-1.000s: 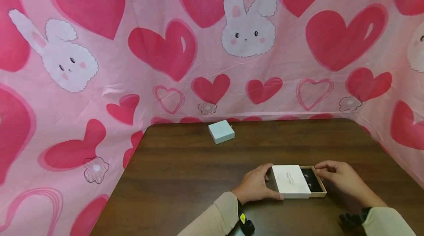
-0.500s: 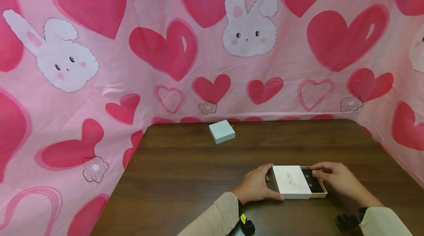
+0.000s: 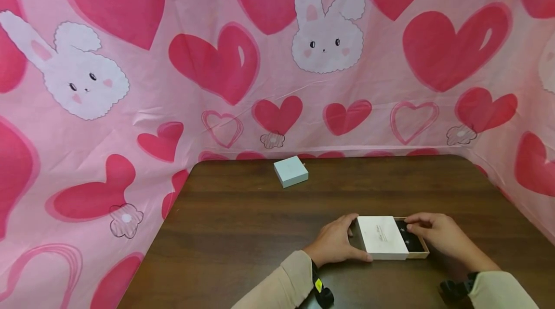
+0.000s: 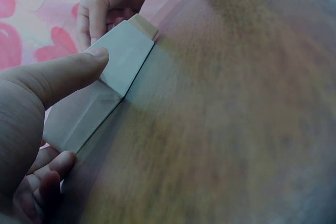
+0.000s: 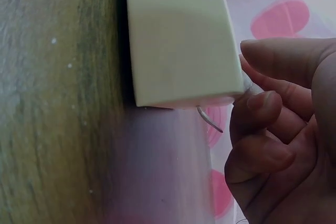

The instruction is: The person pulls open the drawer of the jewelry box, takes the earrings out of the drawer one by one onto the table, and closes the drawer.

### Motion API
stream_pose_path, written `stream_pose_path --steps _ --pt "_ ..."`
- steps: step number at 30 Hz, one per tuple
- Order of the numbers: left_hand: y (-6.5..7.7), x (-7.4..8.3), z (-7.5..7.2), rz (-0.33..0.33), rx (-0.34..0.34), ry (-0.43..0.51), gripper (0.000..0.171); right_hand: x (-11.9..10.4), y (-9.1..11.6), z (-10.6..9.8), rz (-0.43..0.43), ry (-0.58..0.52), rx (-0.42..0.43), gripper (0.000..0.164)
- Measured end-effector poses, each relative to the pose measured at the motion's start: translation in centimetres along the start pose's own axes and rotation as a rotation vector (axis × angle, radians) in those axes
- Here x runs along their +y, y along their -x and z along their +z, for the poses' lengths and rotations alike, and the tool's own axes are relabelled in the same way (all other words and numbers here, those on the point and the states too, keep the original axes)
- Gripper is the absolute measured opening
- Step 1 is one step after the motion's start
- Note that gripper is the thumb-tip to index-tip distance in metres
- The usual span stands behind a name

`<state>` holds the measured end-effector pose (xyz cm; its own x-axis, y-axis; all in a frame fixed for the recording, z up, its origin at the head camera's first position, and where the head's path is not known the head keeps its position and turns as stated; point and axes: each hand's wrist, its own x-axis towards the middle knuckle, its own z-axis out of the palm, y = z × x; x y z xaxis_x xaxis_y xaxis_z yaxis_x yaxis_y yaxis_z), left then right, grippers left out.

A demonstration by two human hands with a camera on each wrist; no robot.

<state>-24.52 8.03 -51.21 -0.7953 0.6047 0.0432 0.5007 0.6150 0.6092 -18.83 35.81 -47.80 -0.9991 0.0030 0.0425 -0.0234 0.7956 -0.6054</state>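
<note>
A white slide-out jewellery box with small printed lettering lies on the table, its tan drawer partly out to the right. Inside the drawer shows a black insert with small star-shaped pieces on it. My left hand grips the sleeve at its left end, thumb along the near side, fingers round the far side. My right hand is at the drawer, thumb and forefinger tips over the insert's far part; I cannot tell if they pinch it. From the drawer's end a thin grey pull tab sticks out.
A pale blue-white box sits near the table's back edge. The brown wooden table is backed by a pink cloth with hearts and rabbits. Both wrists carry black straps.
My right hand's fingertips have moved a little left, from the drawer's far right corner to over the black insert. The left hand keeps its grip on the sleeve.
</note>
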Motion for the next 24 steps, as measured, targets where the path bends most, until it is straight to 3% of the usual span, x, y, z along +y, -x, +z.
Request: stream_pose_path --steps 8,18,24 --pt "-0.29 -0.26 0.23 -0.003 0.01 -0.018 0.099 -0.51 -0.19 -0.09 -0.006 0.024 -0.041 0.024" --pt "-0.18 -0.16 0.21 -0.001 0.011 -0.012 0.099 -0.67 -0.18 0.09 -0.057 0.055 -0.028 0.019" --pt "-0.13 -0.11 0.13 0.001 0.011 -0.011 0.099 -0.89 -0.22 0.07 -0.043 0.077 -0.038 0.017"
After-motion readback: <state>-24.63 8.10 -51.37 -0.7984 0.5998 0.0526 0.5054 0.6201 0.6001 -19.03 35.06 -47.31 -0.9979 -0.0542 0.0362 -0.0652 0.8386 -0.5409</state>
